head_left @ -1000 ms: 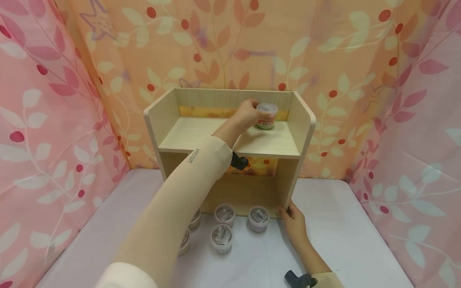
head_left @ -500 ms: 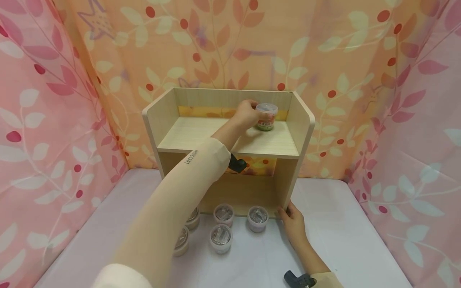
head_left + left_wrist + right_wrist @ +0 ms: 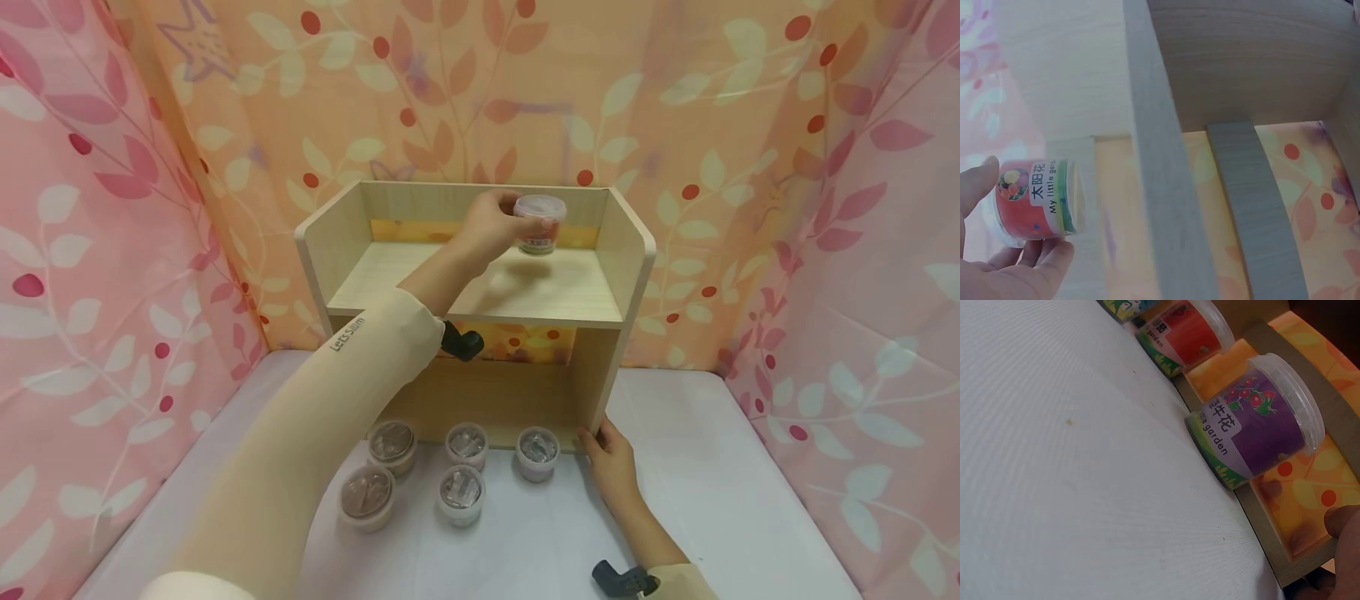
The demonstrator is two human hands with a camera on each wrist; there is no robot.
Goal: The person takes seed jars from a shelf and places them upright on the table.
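My left hand holds a small clear-lidded plastic cup above the upper shelf of a pale wooden shelf unit. The cup's shadow falls on the board below it. Up close in the left wrist view, the cup has a red label reading "My little garden", with my thumb on one side and fingers on the other. Low on the right, my right hand grips the front edge of the unit's side panel. A purple-labelled cup stands near that hand in the right wrist view.
Several lidded cups stand on the white tabletop before the unit, among them one at the front left and one at the right. Floral curtains enclose the back and sides.
The left hand has lifted the cup off the upper shelf, moving it up and slightly left. My left forearm has shifted left, uncovering two cups. The right hand keeps its place.
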